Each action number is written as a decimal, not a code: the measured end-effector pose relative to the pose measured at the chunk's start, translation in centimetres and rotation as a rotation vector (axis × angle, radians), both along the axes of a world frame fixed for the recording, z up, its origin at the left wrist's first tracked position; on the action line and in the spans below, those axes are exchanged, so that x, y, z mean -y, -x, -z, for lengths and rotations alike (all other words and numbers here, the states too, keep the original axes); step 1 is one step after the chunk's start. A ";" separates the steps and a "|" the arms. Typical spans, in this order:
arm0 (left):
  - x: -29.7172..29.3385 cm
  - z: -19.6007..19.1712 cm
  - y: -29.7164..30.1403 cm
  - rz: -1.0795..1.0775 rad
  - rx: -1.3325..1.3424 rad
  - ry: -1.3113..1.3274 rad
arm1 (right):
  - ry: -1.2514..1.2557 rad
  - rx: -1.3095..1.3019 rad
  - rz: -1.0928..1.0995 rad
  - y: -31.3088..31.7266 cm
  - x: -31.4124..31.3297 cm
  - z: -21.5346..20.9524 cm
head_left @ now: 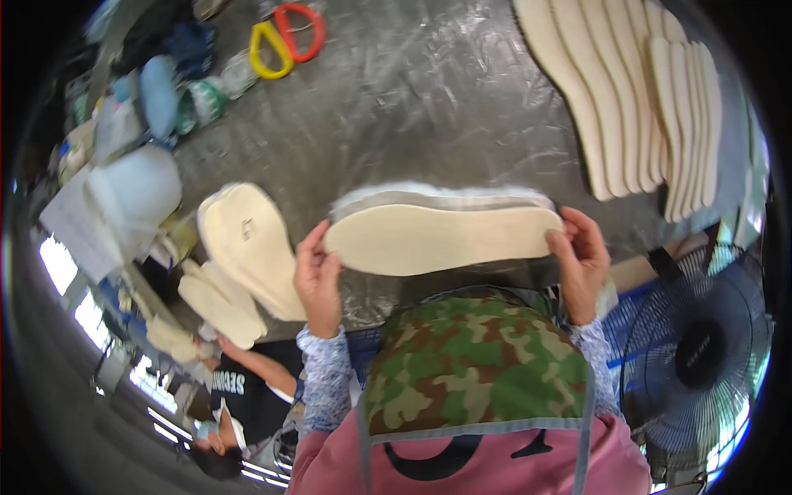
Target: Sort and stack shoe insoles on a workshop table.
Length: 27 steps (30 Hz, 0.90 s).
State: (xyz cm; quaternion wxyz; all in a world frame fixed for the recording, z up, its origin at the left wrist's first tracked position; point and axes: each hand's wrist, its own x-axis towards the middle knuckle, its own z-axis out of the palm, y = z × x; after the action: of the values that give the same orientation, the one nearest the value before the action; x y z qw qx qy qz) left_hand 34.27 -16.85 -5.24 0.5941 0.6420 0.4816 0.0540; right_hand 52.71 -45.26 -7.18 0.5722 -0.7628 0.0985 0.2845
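A cream insole [445, 238] with a strip of white fluffy lining showing along its far edge lies level across the middle, in front of my body. My left hand [318, 276] pinches its left end between thumb and fingers. At its right end, my right hand [581, 262] grips it the same way, thumb on top. Left of my left hand, several more insoles [247, 233] lie in a small pile, the top one with a dark mark on it. Smaller pale insoles [219, 304] lie just nearer, at the table's left edge.
Rows of overlapping cream insoles [587, 78] lie at the far right of the dark table [412, 107]. Scissors [285, 41] with red and yellow handles lie far left, near bags and bottles [159, 97]. A fan [701, 355] stands at right. Another person [256, 384] works at lower left.
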 end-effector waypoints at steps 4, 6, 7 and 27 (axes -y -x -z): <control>0.7 0.1 0.1 -0.073 0.043 0.069 | -0.024 0.029 0.003 0.3 1.1 -0.4; 0.8 0.4 0.4 -0.097 0.047 0.056 | -0.031 0.030 -0.029 0.3 1.1 -0.4; 0.8 0.5 0.5 -0.113 0.055 0.060 | -0.028 0.051 -0.041 0.4 1.0 -0.4; -0.3 2.6 -0.1 -0.080 0.011 -0.079 | 0.031 0.125 -0.064 0.0 -0.9 -0.6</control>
State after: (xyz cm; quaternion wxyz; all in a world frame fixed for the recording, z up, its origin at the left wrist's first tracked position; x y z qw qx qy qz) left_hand 34.34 -16.56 -7.86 0.5683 0.6450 0.5009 0.1004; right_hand 52.67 -44.39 -6.62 0.5561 -0.7905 0.0424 0.2531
